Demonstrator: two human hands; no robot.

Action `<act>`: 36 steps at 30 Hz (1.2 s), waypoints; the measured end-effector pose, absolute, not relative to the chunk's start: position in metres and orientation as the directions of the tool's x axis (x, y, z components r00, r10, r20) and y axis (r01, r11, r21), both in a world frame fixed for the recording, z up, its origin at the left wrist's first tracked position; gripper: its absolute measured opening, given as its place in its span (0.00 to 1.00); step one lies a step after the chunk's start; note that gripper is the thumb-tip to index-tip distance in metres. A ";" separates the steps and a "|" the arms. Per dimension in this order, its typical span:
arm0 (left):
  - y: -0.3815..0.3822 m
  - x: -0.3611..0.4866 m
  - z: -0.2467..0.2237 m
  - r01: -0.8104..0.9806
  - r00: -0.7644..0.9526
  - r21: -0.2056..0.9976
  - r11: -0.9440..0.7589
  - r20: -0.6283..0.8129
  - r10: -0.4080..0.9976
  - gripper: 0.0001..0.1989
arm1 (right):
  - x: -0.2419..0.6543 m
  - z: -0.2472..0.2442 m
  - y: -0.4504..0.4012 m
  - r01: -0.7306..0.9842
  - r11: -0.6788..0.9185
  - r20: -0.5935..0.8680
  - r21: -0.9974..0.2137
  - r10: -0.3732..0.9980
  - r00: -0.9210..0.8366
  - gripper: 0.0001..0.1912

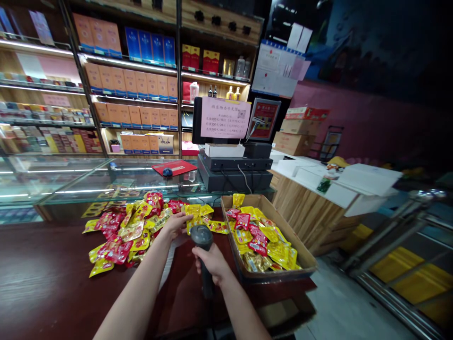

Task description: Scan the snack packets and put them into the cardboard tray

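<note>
The scanner [201, 236] is gripped in the right hand [211, 262]; whether packets [132, 230] on the table [42, 257] are gripped by the left hand [174, 226] cannot be told. Scanning seems underway; a packet should be aligned.

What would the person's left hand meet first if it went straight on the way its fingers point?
The left hand would probably meet the small yellow packets just ahead; depth is unclear, so it may already be touching one.
</note>
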State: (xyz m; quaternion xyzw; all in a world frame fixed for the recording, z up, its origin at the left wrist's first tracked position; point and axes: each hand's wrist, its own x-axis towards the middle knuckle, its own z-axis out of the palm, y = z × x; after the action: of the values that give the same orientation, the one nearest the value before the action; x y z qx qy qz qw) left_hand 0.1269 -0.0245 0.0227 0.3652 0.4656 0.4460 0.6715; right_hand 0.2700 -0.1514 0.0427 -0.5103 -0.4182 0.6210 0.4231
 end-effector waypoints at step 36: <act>-0.032 0.219 0.121 -0.285 0.650 0.805 0.520 -0.237 0.722 0.48 | 0.393 0.099 -0.109 -0.693 -0.167 -0.264 -0.701 0.964 0.035 0.11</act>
State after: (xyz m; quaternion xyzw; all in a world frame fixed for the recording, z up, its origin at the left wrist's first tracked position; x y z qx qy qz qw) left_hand 0.2193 -0.0321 0.1205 0.3824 0.2858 0.3058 0.8237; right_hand 0.3935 -0.1092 0.0988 -0.3671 -0.1845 0.6698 0.6185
